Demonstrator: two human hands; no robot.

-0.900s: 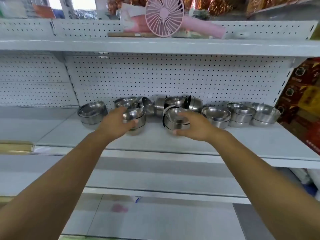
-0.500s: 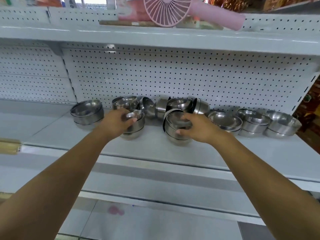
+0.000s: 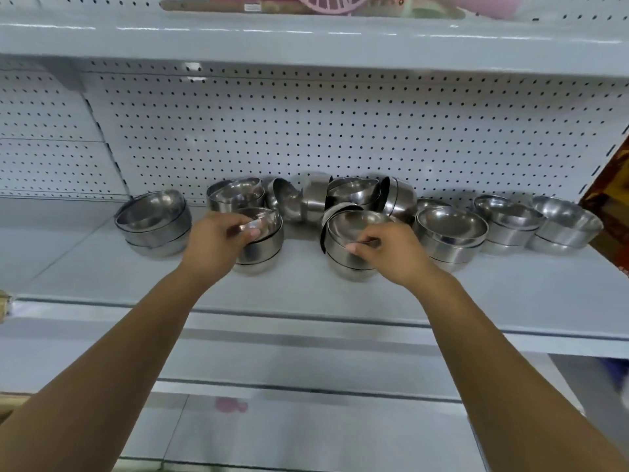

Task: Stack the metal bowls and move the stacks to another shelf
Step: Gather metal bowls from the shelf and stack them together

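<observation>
Several shiny metal bowls stand in short stacks along the back of a white shelf (image 3: 510, 287). My left hand (image 3: 218, 243) grips the near rim of a small stack of bowls (image 3: 263, 245) left of centre. My right hand (image 3: 391, 253) pinches the near rim of another stack (image 3: 354, 233) at the centre, thumb inside the top bowl. Behind them some bowls (image 3: 316, 199) lie tipped on their sides against the pegboard. More stacks sit at the far left (image 3: 155, 219) and to the right (image 3: 449, 233).
A perforated white back panel (image 3: 340, 131) rises behind the bowls. An upper shelf (image 3: 306, 42) overhangs, carrying a pink fan (image 3: 326, 0). A lower shelf (image 3: 272, 430) lies below. Brown packaged goods (image 3: 612, 199) stand at the right edge.
The view has tilted down and come nearer the shelf. Both hands stay on the same two stacks, and my right thumb has hooked over the rim.
</observation>
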